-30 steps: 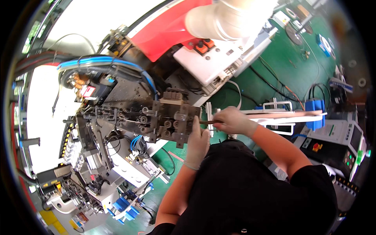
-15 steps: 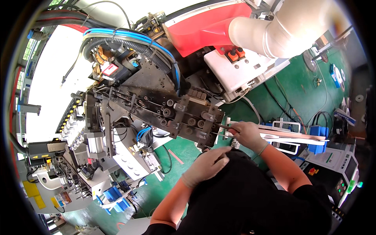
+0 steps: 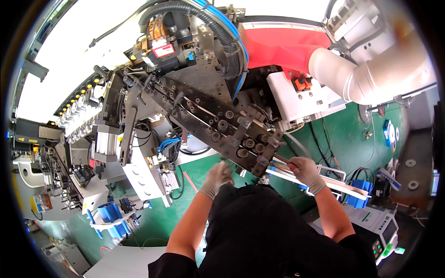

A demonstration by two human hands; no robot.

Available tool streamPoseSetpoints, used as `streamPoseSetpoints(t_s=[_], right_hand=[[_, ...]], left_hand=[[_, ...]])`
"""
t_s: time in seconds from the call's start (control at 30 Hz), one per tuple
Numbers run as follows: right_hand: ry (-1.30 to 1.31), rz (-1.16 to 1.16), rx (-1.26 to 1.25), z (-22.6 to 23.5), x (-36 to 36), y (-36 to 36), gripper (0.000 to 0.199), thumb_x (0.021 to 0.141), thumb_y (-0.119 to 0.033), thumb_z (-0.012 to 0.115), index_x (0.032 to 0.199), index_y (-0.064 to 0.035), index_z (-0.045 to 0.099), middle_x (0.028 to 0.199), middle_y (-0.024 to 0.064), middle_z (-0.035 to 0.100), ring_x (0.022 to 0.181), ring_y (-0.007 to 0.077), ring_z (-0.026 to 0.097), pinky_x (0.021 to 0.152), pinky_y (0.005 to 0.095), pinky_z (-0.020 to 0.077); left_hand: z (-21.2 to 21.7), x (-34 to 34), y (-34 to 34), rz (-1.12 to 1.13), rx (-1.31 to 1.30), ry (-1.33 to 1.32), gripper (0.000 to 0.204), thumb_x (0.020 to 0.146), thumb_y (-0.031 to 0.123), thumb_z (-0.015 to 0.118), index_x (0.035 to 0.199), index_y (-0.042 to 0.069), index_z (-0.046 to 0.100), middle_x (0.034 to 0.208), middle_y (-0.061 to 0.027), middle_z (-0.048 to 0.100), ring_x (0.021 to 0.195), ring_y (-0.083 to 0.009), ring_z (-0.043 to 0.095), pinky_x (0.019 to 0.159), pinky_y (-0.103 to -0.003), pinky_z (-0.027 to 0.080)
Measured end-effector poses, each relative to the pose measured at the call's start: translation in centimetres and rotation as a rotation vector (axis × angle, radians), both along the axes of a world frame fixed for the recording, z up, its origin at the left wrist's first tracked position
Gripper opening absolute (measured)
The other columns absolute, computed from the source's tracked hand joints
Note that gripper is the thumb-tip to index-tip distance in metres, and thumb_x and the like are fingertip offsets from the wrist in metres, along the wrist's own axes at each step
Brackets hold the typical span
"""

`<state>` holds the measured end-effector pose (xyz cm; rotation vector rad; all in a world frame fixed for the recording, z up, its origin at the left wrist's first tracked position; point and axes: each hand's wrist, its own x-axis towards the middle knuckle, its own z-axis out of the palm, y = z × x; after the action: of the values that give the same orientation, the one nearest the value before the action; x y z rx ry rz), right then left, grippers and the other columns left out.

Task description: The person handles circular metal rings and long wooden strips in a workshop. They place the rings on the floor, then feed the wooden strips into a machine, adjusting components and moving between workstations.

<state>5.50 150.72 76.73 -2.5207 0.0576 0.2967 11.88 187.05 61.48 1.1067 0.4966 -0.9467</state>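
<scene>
My right hand, in a pale glove, has its fingers closed on a narrow flat strip at the right end of the dark roller plate. The strip runs from my fingers to the rollers at that end. My left hand, gloved too, hangs over the floor in front of the plate, touching nothing that I can see. Its fingers are loosely bent and partly apart, and no object shows in them. Pale guide rails reach from the plate out to the right, beside my right forearm.
A blue roller block stands at the rails' outer end. Behind the plate are a thick black cable bundle, a red hood and a wide white duct. A control box stands at the lower right, and cables cross the green floor.
My left hand has moved left, away from my body's front, and its fingers have bent more. The right hand stays closed on the strip at the plate's end. The whole view has shifted.
</scene>
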Motion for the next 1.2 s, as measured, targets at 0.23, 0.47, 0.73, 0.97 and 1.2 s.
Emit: streamPoseSetpoints(t_s=[0.23,0.47,0.73,0.97,1.2], right_hand=[[0.015,-0.047,-0.076,-0.2,2.9,5.2,0.030,0.100,-0.029,0.068,0.115,-0.0038,0.073,0.102,0.0202,0.074,0.098,0.0438,0.070,0.083,0.0507,0.0564],[-0.345,-0.279,-0.171,0.7,-3.4,-0.1,0.038,0.090,-0.011,0.077,0.127,-0.0026,0.070,0.127,0.0189,0.072,0.120,0.0412,0.067,0.106,0.0486,0.0515],[-0.447,-0.664,-0.234,-0.5,-18.2,-6.1,0.027,0.102,-0.015,0.069,0.125,0.0007,0.070,0.121,0.0183,0.074,0.118,0.0382,0.069,0.105,0.0433,0.0522],[-0.514,-0.699,-0.168,-3.2,-30.8,-9.1,0.027,0.106,-0.022,0.065,0.119,0.0010,0.070,0.114,0.0183,0.073,0.109,0.0388,0.070,0.100,0.0432,0.0540],[-0.301,-1.058,0.482,-15.2,-53.1,-7.5,0.031,0.094,0.001,0.062,0.124,0.0018,0.071,0.120,0.0140,0.074,0.114,0.0250,0.073,0.098,0.0352,0.0577]], left_hand=[[-0.8,0.4,-2.9,-0.041,0.039,0.109,0.058,0.110,0.057,0.056,0.120,0.000,0.061,0.094,-0.0116,0.070,0.076,-0.0213,0.069,0.065,-0.032,0.055],[-5.3,-1.4,-2.2,0.138,-0.313,0.257,0.051,0.111,0.055,0.051,0.114,0.006,0.065,0.092,-0.0056,0.066,0.079,-0.0187,0.063,0.066,-0.032,0.049],[-3.6,-0.8,-3.4,0.428,-0.181,0.240,0.063,0.110,0.066,0.042,0.107,0.006,0.061,0.083,-0.0055,0.058,0.072,-0.0204,0.056,0.061,-0.035,0.046],[-7.0,0.5,-2.3,0.512,-0.120,0.240,0.038,0.111,0.051,0.055,0.094,0.018,0.061,0.069,0.0076,0.051,0.060,-0.0115,0.049,0.053,-0.029,0.039],[-7.7,-5.0,-6.2,0.575,0.209,-0.091,0.037,0.113,0.045,0.050,0.098,0.012,0.057,0.066,0.0052,0.041,0.055,-0.0098,0.041,0.048,-0.025,0.028]])
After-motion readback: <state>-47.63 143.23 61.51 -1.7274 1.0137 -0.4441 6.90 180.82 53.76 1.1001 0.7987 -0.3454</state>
